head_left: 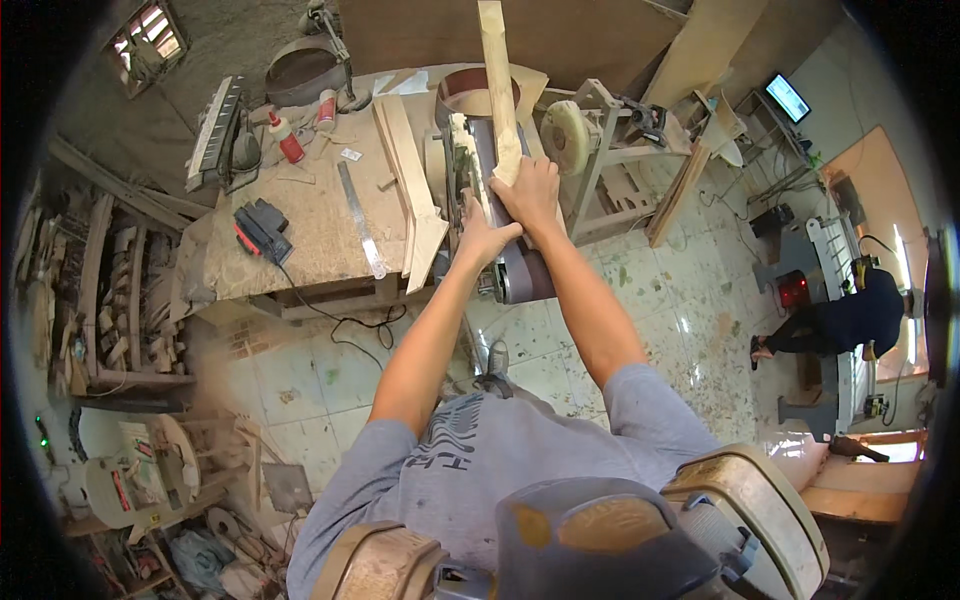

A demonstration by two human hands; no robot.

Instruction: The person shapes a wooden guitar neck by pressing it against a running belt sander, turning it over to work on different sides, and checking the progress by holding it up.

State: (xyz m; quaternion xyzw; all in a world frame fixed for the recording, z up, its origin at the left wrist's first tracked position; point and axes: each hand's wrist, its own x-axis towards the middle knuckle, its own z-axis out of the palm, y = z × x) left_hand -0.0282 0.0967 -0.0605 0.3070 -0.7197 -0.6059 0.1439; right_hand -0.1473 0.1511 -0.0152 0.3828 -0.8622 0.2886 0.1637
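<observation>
A belt sander (527,278) with a dark abrasive belt stands in front of me, at the right end of the workbench. My right hand (532,195) is closed round the near, angled end of a long pale wooden neck blank (497,80). The blank runs away from me over the sander. Just left of it, my left hand (483,238) lies at the sander's left side with its thumb spread from the fingers. Some of its fingertips are hidden. Past them runs a ragged, pale-edged strip (461,150) along the machine.
The workbench (235,185) carries pale boards (405,185), a steel ruler (360,215), a corded power sander (263,232) and a red-and-white bottle (285,138). A cable (345,322) trails on the floor. At far right, another person (865,315) stands by a machine.
</observation>
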